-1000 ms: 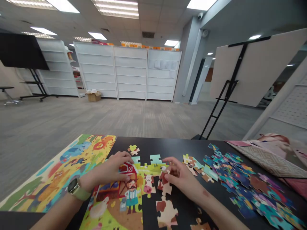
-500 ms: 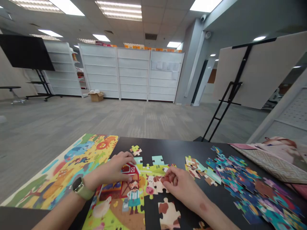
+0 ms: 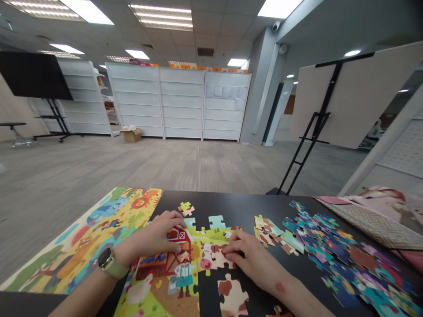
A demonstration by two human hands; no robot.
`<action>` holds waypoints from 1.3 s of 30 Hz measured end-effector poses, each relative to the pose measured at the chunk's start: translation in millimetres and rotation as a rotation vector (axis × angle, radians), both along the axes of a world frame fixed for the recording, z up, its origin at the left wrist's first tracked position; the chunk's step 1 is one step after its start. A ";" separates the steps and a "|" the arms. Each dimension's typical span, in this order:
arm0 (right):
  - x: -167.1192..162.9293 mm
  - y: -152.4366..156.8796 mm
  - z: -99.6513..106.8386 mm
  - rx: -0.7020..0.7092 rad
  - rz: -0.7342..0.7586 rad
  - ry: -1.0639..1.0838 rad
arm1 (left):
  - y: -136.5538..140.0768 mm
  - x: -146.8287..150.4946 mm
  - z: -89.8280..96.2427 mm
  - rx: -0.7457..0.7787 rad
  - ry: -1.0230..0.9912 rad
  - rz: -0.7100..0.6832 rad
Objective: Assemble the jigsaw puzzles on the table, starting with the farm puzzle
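Note:
A partly joined farm jigsaw puzzle (image 3: pixel 185 290) lies on the black table, showing a red barn, a farmer, a hen and a cow. My left hand (image 3: pixel 165 233) rests open and flat over the barn at its upper left, holding it down. At the puzzle's right side, the closed fingers of my right hand (image 3: pixel 246 253) pinch the right edge of a brown-and-white puzzle piece (image 3: pixel 218 255), which sits against the cow's head. Below it lies a loose cow-patterned piece (image 3: pixel 232 296). Another loose piece (image 3: pixel 187 209) lies behind the puzzle, near my left hand.
An illustrated animal sheet (image 3: pixel 95 229) lies at the left. Several farm pieces (image 3: pixel 264 229) are just beyond my right hand, beside a heap of blue and purple pieces (image 3: pixel 343 251). A patterned fabric item (image 3: pixel 360 215) is at the right edge. An easel (image 3: pixel 319 127) stands behind the table.
My right fingers have lowered and stretched out a little over the brown-and-white puzzle piece. My left hand has stayed on the barn. The view has shifted slightly.

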State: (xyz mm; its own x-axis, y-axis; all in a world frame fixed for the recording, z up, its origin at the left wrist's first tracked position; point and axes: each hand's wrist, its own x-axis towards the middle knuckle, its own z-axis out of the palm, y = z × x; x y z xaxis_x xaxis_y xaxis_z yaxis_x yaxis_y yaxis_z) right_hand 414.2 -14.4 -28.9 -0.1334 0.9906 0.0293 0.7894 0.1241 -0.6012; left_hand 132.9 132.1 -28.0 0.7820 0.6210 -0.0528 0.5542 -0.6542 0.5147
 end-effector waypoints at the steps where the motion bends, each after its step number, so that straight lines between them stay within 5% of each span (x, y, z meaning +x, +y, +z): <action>1: -0.1 -1.4 1.4 0.011 0.022 -0.006 | 0.2 0.1 -0.4 0.001 0.000 -0.002; 14: -1.4 -8.5 12.4 0.076 0.183 -0.073 | 1.3 0.9 -1.2 0.025 -0.011 -0.012; 20: -0.5 -12.5 15.5 0.263 0.170 -0.068 | -0.8 0.4 0.1 0.013 0.001 -0.007; 31: -6.4 -12.3 11.3 0.159 0.241 -0.082 | 0.1 0.3 -0.6 -0.005 0.004 -0.008; 39: -4.1 -34.7 25.2 -0.183 0.075 -0.128 | 1.1 -0.6 -2.2 0.005 -0.025 -0.017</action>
